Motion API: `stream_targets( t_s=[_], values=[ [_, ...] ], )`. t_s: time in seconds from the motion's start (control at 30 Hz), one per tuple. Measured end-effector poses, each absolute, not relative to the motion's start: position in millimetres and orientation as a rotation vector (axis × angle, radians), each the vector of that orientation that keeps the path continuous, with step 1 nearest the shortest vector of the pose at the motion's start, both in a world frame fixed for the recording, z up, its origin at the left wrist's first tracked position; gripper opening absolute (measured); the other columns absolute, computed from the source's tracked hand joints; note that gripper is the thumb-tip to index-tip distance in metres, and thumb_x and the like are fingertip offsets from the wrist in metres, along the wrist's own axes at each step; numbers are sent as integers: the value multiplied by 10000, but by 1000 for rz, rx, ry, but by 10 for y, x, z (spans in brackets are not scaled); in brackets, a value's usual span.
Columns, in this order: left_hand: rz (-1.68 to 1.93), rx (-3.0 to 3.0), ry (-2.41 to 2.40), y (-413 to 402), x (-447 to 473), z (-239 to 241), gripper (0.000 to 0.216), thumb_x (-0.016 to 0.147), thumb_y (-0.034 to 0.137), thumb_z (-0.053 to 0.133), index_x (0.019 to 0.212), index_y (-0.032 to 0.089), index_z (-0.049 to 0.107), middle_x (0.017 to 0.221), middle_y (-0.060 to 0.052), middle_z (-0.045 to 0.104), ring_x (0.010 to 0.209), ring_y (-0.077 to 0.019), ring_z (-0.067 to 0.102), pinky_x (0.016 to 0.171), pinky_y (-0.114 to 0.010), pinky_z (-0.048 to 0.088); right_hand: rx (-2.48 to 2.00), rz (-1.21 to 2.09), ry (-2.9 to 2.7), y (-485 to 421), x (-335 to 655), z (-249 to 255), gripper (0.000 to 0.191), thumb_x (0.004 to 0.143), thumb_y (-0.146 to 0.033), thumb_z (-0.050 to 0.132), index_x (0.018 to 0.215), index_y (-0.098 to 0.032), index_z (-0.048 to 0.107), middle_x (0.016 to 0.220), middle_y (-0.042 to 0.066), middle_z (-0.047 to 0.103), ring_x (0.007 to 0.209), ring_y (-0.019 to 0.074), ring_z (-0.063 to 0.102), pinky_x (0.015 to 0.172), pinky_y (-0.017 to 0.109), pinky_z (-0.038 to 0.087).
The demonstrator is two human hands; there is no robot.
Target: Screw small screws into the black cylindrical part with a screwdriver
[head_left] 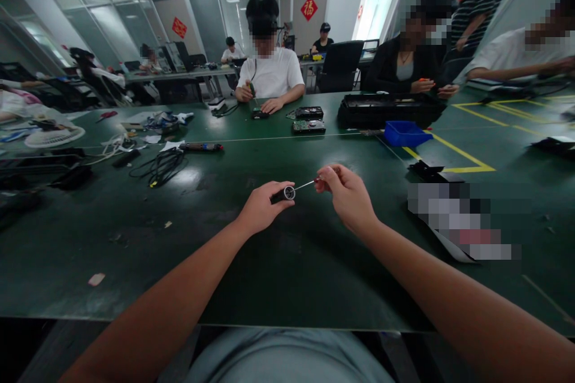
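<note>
Between the thumb and fingers of my left hand (pixel 265 206) is a small black cylinder (pixel 279 195), its round, silver-rimmed end turned to the right. My right hand (pixel 345 194) grips a screwdriver (pixel 318 180) by its reddish handle, most of which the fingers cover. The thin metal shaft points left, and its tip reaches the open end of the cylinder. Whether the tip touches anything inside is too small to tell. Both hands are held above the green table (pixel 287 275).
A blue tray (pixel 404 133) and a long black casing (pixel 389 111) lie toward the back right. An electric screwdriver (pixel 202 147) with coiled black cable (pixel 159 166) is at left. Hard drives (pixel 309 126) lie ahead, near a co-worker (pixel 269 72) seated opposite.
</note>
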State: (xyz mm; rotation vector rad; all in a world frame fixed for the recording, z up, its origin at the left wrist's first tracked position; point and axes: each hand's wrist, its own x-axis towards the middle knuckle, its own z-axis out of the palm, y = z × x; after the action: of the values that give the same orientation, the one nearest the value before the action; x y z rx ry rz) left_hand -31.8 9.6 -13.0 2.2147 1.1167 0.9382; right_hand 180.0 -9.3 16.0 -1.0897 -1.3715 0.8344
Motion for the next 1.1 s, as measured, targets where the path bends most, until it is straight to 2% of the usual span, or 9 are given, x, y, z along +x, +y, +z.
stream_targets(
  t_s=[0.13, 0.2, 0.3, 0.43, 0.73, 1.1],
  values=[
    [903, 2274, 1018, 100, -319, -113, 442, 852, 228, 710, 1282, 263, 613, 1218, -52, 652, 1141, -206, 589, 1042, -401, 435, -1173, 1139, -1057, 46, 1856, 54, 238, 910, -433, 544, 833, -211, 590, 752, 42, 644, 632, 174, 609, 652, 354, 548],
    [907, 2277, 1025, 108, -322, -108, 445, 861, 239, 704, 1294, 270, 603, 1217, -44, 650, 1133, -194, 590, 1035, -383, 437, -1198, 1289, -937, 97, 1889, 26, 238, 915, -407, 527, 780, -217, 572, 671, 34, 610, 560, 172, 573, 623, 366, 552],
    [895, 2279, 1059, 118, -325, -107, 442, 867, 264, 702, 1297, 271, 601, 1205, -39, 654, 1114, -191, 595, 1019, -370, 442, -1177, 1304, -861, 122, 1907, 22, 216, 900, -385, 564, 764, -217, 580, 664, 23, 596, 555, 162, 560, 618, 356, 548],
    [874, 2299, 1082, 112, -324, -101, 438, 860, 261, 709, 1287, 274, 609, 1180, -38, 661, 1101, -200, 596, 998, -375, 451, -1159, 1147, -968, 87, 1878, 46, 222, 874, -424, 596, 806, -212, 589, 728, 20, 612, 604, 153, 572, 623, 332, 527],
    [845, 2348, 1100, 117, -319, -123, 423, 850, 256, 719, 1263, 255, 628, 1157, -45, 665, 1076, -204, 596, 999, -386, 447, -1243, 544, -1534, -105, 1850, 167, 230, 961, -404, 472, 878, -212, 567, 742, 30, 654, 692, 177, 621, 672, 333, 468],
    [791, 2349, 1156, 129, -316, -148, 425, 836, 274, 731, 1251, 268, 642, 1116, -42, 669, 1050, -218, 602, 978, -398, 450, -1232, 273, -1855, -198, 1839, 240, 200, 970, -365, 440, 925, -212, 560, 769, 48, 681, 676, 194, 632, 645, 326, 431]
  ],
)
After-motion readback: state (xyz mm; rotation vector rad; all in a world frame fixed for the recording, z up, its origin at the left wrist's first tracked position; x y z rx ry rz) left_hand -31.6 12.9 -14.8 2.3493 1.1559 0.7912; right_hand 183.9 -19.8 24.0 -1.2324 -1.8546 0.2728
